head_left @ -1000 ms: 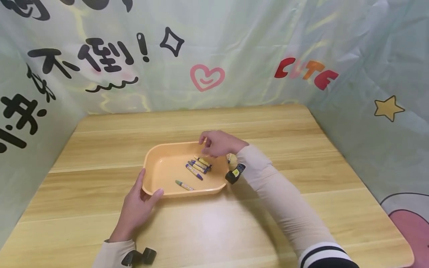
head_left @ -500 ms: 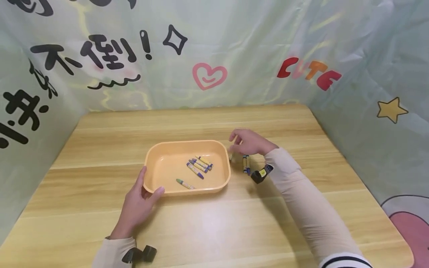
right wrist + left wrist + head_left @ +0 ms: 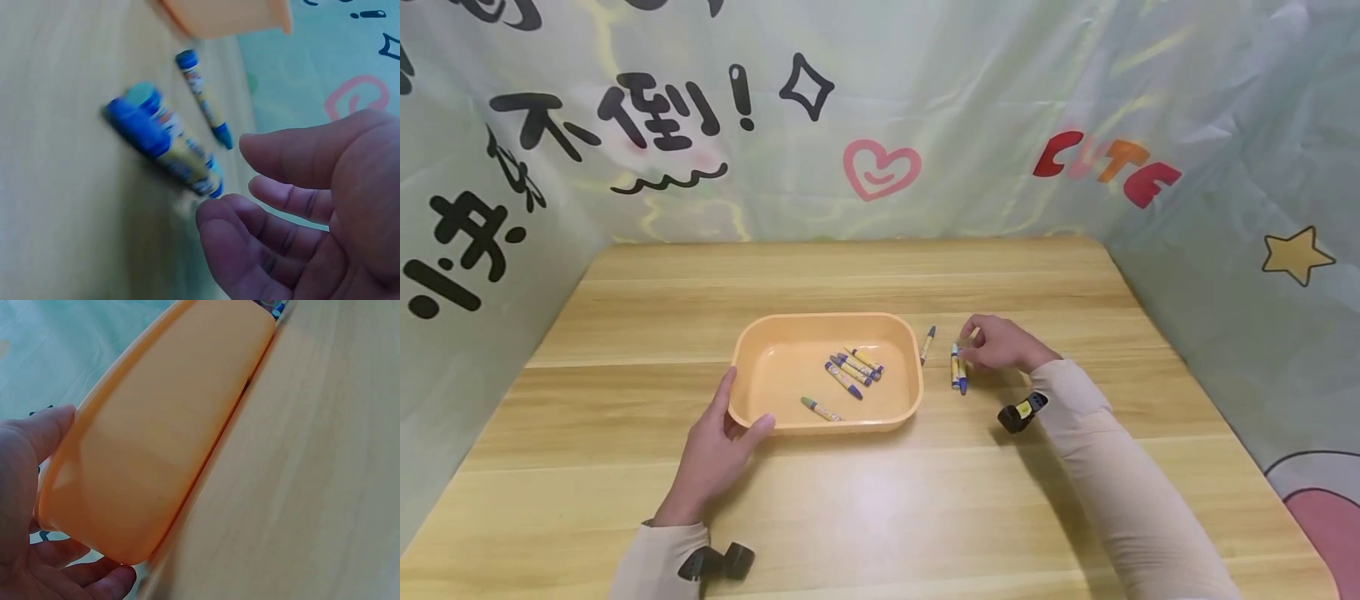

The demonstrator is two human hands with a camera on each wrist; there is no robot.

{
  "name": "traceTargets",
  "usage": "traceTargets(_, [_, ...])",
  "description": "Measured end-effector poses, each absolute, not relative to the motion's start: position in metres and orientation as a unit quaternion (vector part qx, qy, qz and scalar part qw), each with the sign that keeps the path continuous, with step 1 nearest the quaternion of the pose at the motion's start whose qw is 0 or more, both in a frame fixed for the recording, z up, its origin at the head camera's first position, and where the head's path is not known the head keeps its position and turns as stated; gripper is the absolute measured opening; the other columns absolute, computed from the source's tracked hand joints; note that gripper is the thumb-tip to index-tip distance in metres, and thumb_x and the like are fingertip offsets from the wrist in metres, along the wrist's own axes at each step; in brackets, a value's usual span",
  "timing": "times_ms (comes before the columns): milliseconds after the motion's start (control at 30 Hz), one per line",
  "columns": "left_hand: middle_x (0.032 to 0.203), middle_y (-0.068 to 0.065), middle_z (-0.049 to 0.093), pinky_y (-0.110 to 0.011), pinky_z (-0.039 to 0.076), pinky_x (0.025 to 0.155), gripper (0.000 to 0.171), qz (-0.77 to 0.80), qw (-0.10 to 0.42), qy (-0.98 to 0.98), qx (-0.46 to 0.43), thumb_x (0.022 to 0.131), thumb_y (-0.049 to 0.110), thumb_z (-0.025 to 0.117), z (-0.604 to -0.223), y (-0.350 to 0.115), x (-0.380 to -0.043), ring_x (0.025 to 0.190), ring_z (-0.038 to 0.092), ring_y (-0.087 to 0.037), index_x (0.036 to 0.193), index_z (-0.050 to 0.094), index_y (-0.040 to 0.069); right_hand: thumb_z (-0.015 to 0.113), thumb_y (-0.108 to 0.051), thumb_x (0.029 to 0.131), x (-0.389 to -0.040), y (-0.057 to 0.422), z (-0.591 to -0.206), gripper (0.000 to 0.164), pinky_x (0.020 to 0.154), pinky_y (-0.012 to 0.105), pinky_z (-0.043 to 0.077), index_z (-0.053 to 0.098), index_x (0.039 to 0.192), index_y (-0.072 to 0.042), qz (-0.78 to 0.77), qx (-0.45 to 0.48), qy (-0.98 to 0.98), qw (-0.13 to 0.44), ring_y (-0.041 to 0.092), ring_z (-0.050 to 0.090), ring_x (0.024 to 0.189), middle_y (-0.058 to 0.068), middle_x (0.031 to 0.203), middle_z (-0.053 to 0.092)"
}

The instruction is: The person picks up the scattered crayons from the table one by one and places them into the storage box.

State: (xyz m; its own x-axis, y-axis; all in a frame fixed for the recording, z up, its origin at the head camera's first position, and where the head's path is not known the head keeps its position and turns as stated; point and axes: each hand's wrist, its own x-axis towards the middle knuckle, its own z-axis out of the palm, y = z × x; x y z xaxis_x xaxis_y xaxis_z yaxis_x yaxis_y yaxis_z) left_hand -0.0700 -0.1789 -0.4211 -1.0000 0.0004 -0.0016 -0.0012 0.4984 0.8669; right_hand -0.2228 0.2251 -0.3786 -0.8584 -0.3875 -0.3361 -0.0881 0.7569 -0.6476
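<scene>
My left hand (image 3: 718, 450) grips the left front corner of a light orange plastic tray (image 3: 756, 350), thumb over the rim and fingers curled about the corner. The left wrist view shows the fingers (image 3: 109, 581) at the tray's outer wall (image 3: 156, 425). To the tray's right, two crayons lie side by side, one with a blue end (image 3: 962, 385). My right hand (image 3: 1003, 343) hovers at their far ends; in the right wrist view thumb and fingers are apart, holding nothing. A single crayon (image 3: 203, 97) lies between that pair and the tray.
Inside the tray, several yellow-wrapped crayons (image 3: 844, 379) lie in a loose cluster, and a green-tipped crayon (image 3: 822, 409) lies near the front wall. Everything stands on a wooden table (image 3: 880, 517). A printed curtain (image 3: 970, 100) hangs behind and on both sides.
My right hand has moved from above the tray to the crayons on its right, uncovering them. The left hand has kept its hold on the tray. The head view has shifted slightly.
</scene>
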Motion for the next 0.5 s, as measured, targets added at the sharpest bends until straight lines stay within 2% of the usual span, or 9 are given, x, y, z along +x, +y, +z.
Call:
traceTargets(300, [0.15,-0.028,0.031,-0.043,0.042,0.102,0.093,0.5,-0.005,0.866,0.002,0.092,0.036,0.068,-0.4221,-0.1791,-0.0702,0.127,0.047,-0.038,0.156,0.007,0.007,0.074,-0.015,0.086,-0.2204,0.2332,-0.3877,0.051,0.059,0.028,0.048,0.05,0.124,0.008,-0.303,-0.146,0.908,0.251,0.015,0.058,0.058,0.005,0.074,0.063])
traceTargets(500, [0.151,-0.027,0.03,-0.042,0.041,0.102,0.093,0.503,-0.007,0.864,0.003,0.092,0.036,0.068,-0.4218,-0.1788,-0.07,0.128,0.046,-0.038,0.156,0.008,0.007,0.075,-0.011,0.085,-0.2206,0.2322,-0.3874,0.043,0.056,0.027,0.046,0.054,0.119,0.005,-0.308,-0.139,0.905,0.259,0.014,0.055,0.056,0.004,0.071,0.06])
